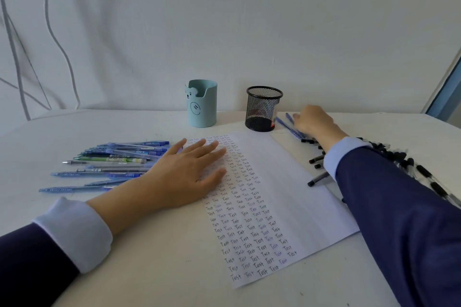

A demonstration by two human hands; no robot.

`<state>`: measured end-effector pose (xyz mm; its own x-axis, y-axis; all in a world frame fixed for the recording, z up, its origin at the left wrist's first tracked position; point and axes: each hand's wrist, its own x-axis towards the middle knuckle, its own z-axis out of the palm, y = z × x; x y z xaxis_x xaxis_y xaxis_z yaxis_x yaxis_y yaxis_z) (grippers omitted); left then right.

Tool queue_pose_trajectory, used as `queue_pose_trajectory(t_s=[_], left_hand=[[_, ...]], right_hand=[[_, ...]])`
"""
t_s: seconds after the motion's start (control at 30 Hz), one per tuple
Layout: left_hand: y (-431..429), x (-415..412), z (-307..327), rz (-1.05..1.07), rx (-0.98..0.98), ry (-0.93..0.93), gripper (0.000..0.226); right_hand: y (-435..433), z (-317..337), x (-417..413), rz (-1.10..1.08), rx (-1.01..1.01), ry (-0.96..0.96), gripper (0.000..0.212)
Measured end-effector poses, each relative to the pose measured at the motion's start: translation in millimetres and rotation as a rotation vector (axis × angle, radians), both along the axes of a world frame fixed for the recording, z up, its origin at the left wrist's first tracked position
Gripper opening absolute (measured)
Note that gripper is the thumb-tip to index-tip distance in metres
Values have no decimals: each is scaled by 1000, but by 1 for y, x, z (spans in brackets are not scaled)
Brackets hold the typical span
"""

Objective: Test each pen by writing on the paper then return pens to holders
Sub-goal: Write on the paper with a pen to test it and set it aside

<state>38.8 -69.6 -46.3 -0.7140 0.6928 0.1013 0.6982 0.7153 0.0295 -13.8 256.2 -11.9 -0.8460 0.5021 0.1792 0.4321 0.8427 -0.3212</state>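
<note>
A white sheet of paper (282,177) lies on the table, its left half filled with rows of the word "Test". My left hand (184,174) rests flat on the paper's upper left part, fingers straight. My right hand (311,121) reaches to the far right of the paper, fingers curled over blue pens (289,127) lying beside the black mesh holder (263,108); whether it grips one I cannot tell. A light blue bear holder (201,103) stands left of the mesh one. Several blue, green and grey pens (112,162) lie in a row left of the paper.
Many black-capped pens (409,167) lie in a heap to the right, partly hidden under my right sleeve. A white wall with hanging cables (57,40) stands right behind the table. The table's edge curves away at the far right.
</note>
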Motion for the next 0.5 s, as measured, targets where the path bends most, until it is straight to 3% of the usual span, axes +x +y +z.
queue_pose_trajectory(t_s=[0.2, 0.43, 0.5], left_hand=[[-22, -38, 24, 227, 241, 96, 38], [-69, -74, 36, 429, 169, 103, 14], [-70, -76, 37, 449, 120, 136, 14]], right_hand=[[-13, 12, 21, -40, 22, 385, 40], [-45, -17, 46, 345, -95, 145, 38], [-51, -26, 47, 450, -13, 122, 40]])
